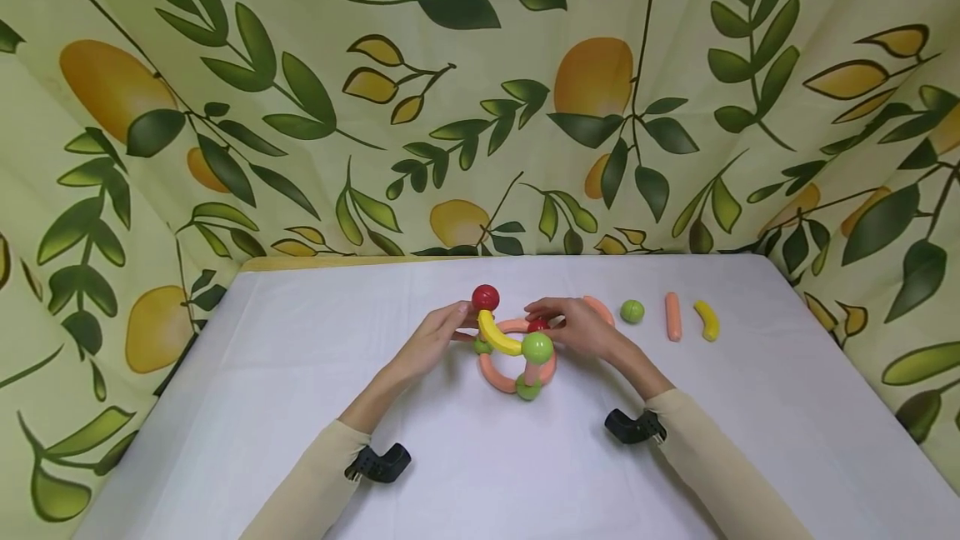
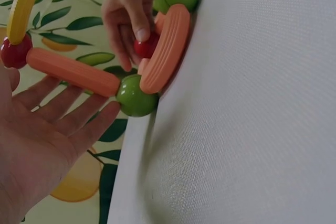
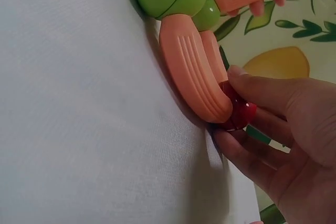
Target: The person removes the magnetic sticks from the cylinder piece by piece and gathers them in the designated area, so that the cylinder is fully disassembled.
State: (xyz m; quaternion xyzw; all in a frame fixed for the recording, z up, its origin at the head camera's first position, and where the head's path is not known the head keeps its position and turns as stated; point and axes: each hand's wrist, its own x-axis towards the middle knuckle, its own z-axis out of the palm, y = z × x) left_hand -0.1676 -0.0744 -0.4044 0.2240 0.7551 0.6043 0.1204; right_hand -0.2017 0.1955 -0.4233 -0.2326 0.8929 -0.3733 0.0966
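A toy frame stands on the table: a ring of curved orange pieces (image 1: 495,375) joined by balls, including a lower green ball (image 1: 528,390). Straight orange sticks (image 2: 73,72) rise from it, topped by a red ball (image 1: 485,297) and a green ball (image 1: 537,347). A curved yellow piece (image 1: 497,336) bridges these two. My left hand (image 1: 429,346) is at the frame's left, its fingers extended behind one upright stick; contact is hard to tell. At the ring's far right, my right hand (image 1: 581,329) pinches a low red ball (image 3: 242,114) between thumb and fingers.
Right of the frame lie a curved orange piece (image 1: 599,309), partly behind my right hand, a loose green ball (image 1: 632,311), a straight orange stick (image 1: 673,317) and a small curved yellow piece (image 1: 707,320). A leaf-patterned curtain (image 1: 480,107) hangs behind the white-covered table (image 1: 262,407).
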